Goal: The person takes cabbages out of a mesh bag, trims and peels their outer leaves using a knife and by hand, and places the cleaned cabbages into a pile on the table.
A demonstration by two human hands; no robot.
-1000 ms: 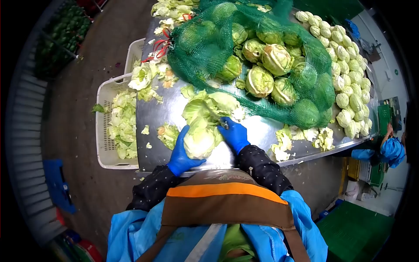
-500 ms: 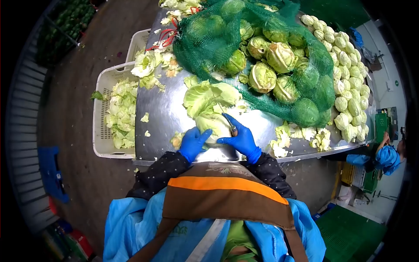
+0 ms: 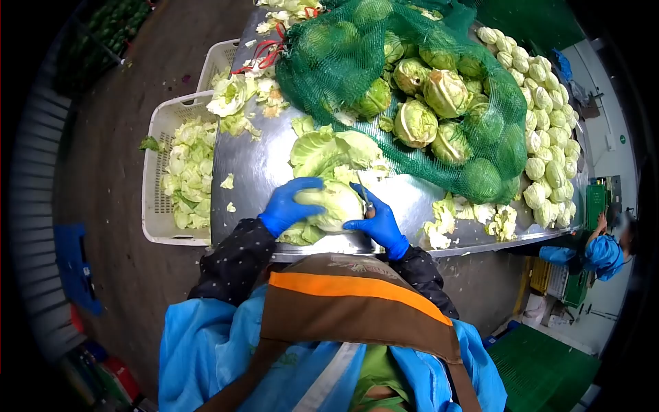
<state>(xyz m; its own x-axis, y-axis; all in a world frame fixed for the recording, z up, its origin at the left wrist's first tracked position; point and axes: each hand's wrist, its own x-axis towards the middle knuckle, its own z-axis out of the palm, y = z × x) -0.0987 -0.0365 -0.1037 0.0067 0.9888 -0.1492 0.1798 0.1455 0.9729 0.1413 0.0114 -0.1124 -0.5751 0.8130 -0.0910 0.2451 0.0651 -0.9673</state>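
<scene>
A pale green cabbage (image 3: 336,207) lies on the metal table just in front of me. My blue-gloved left hand (image 3: 291,206) grips its left side, thumb and fingers curved over the head. Against its right side, my blue-gloved right hand (image 3: 382,226) is closed round a knife (image 3: 364,195), whose short blade points away from me. The knife's handle is mostly hidden in the palm. Large loose outer leaves (image 3: 329,151) lie spread behind the cabbage, and another leaf (image 3: 299,235) lies under its left side, below my left hand.
A green net bag (image 3: 412,165) full of untrimmed cabbages covers the table's far middle. Trimmed cabbages (image 3: 549,137) are piled to its right. Leaf scraps (image 3: 439,226) lie near the front edge. White crates (image 3: 152,185) stand at left, one holding leaves. A co-worker (image 3: 604,254) is at far right.
My left hand has shifted left and up along the cabbage, its fingers more spread. A leaf on the cabbage's lower left shows more now. My right hand stays on the knife.
</scene>
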